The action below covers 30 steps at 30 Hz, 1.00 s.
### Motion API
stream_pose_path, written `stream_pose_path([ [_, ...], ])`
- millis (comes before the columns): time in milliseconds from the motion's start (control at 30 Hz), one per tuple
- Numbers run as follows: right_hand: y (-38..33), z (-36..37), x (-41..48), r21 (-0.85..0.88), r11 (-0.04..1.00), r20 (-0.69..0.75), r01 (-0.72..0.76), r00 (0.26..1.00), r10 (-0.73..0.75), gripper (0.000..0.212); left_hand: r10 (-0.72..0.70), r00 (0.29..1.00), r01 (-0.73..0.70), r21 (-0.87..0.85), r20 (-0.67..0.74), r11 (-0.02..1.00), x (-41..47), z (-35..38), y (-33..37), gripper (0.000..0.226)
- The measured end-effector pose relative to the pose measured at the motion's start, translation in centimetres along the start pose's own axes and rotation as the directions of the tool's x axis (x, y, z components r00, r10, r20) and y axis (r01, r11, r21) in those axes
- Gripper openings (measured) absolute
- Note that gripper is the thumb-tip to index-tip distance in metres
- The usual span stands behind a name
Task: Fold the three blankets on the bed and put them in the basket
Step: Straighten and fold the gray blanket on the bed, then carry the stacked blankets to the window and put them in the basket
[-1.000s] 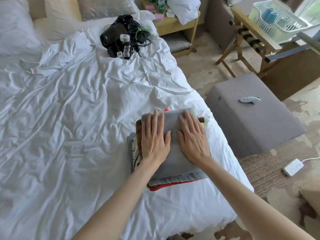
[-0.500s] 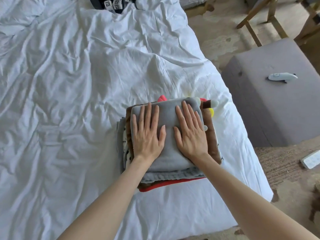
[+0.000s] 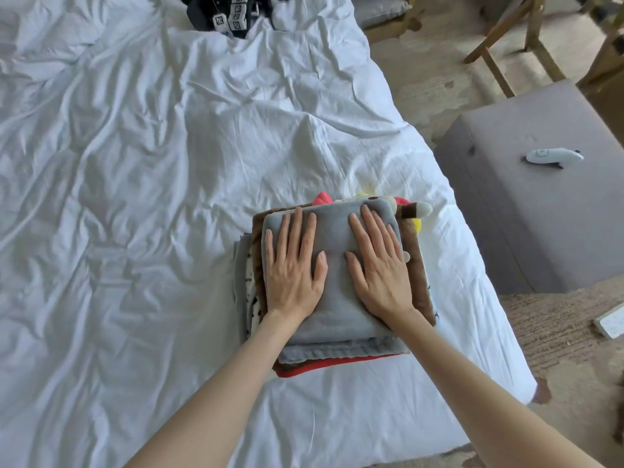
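A stack of folded blankets lies near the right edge of the white bed (image 3: pixel 135 197). On top is a grey blanket (image 3: pixel 337 319). Under it a brown blanket (image 3: pixel 417 275) with red trim shows at the right and front, and a grey-and-white patterned blanket (image 3: pixel 246 285) sticks out at the left. My left hand (image 3: pixel 293 265) lies flat on the grey blanket's left half, fingers straight. My right hand (image 3: pixel 380 265) presses flat on its right half. The basket is out of view.
A grey upholstered ottoman (image 3: pixel 540 231) stands right of the bed with a small white device (image 3: pixel 553 156) on it. Black gear with tags (image 3: pixel 226 11) lies at the head of the bed. Wooden furniture legs (image 3: pixel 496 49) stand at top right. A white power strip (image 3: pixel 611 320) lies on the floor.
The view has tilted down toward the bed, so the basket and bedside table left the frame. Both hands stay flat on the grey blanket, hardly moved.
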State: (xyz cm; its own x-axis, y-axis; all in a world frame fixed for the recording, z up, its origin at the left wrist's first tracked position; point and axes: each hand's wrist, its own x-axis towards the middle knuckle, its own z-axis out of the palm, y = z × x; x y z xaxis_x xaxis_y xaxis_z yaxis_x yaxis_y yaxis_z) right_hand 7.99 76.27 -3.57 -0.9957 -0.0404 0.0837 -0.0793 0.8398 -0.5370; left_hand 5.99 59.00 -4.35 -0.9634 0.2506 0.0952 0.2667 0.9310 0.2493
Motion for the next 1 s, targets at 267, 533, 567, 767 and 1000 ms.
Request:
stream_pose_path([
  [267,0.5,-7.8,-1.9,0.531,0.792,0.031,-0.301,0.941,0.337,0.082,-0.227,0.973,0.205,-0.599,0.039,0.774,-1.3,-8.5,-1.3,0.09],
  [533,7.4,-6.4,-3.3,0.473,0.262,0.673,-0.841,0.537,0.509,0.101,-0.581,0.528,0.756,-0.655,0.62,-0.013,-4.8,-4.5,-7.3,0.102],
  [567,8.0,-5.9,-3.3,0.463,0.258,0.718,-0.848,0.53,0.451,0.097,-0.564,0.516,0.782,-0.623,0.645,0.002,-5.0,-3.4,-7.7,0.108],
  [767,9.2,-4.2,-2.7,0.444,0.254,0.786,-0.859,0.51,0.35,0.095,-0.55,0.543,0.795,-0.599,0.634,0.094,-5.1,-0.8,-8.3,0.041],
  [1000,8.2,-4.1,-2.9,0.499,0.058,0.807,-0.865,0.488,0.331,0.055,-0.32,0.451,0.859,-0.502,0.833,-0.098,-5.1,-1.1,-8.8,0.035],
])
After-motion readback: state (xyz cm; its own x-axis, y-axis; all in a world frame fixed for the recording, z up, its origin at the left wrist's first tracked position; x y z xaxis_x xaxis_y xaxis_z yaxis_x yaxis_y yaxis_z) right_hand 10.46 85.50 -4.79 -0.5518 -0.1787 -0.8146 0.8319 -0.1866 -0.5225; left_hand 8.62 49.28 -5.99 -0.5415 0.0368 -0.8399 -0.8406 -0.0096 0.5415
